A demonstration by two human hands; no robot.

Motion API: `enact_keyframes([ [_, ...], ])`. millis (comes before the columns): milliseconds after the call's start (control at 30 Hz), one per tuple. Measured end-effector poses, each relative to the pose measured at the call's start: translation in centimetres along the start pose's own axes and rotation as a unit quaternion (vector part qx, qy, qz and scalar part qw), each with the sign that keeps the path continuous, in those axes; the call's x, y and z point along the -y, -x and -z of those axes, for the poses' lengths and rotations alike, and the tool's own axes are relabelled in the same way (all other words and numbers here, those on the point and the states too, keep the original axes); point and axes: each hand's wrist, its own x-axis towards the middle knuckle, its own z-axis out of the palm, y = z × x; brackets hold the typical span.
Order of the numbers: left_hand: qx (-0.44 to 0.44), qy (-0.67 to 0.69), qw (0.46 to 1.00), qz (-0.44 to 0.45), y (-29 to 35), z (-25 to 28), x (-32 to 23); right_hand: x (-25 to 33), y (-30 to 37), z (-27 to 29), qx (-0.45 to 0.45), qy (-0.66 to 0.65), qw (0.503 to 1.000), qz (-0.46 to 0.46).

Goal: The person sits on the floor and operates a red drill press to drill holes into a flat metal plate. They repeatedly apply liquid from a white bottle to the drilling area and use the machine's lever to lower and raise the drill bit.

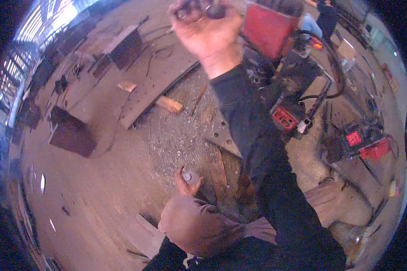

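My right arm, in a dark sleeve, reaches up across the view. My right hand (pixel 210 29) is at the top edge, palm toward me, its fingers curled by a small dark rounded thing (pixel 215 11). The edge cuts off the fingertips, so I cannot make out what it is. Low near the middle, my left hand (pixel 185 186) is closed around a pale, clear bottle (pixel 193 179), seen from its top end. A rounded brown cloth (pixel 192 226) with gathered folds hides the left wrist and forearm. Below the cloth, a dark sleeve shows.
Grey gravel (pixel 167 144) covers the ground ahead. A long metal plate (pixel 142 92), wood blocks (pixel 169 105) and a dark metal box (pixel 72 133) lie left and ahead. On the right stand red-and-black machines (pixel 285 118) with thick hoses (pixel 341 77). Another person (pixel 325 18) is at the far right.
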Motion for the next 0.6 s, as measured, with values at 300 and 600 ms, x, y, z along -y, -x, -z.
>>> enact_keyframes([
  [300,-0.232,0.150,0.935,-0.223,-17.2,10.2,-24.6,0.1,-2.0,3.3,-0.049,-0.019,0.999,0.010],
  [600,0.055,-0.173,0.887,-0.425,-31.0,8.9,-45.2,-0.7,-2.7,3.7,-0.033,0.040,0.999,0.014],
])
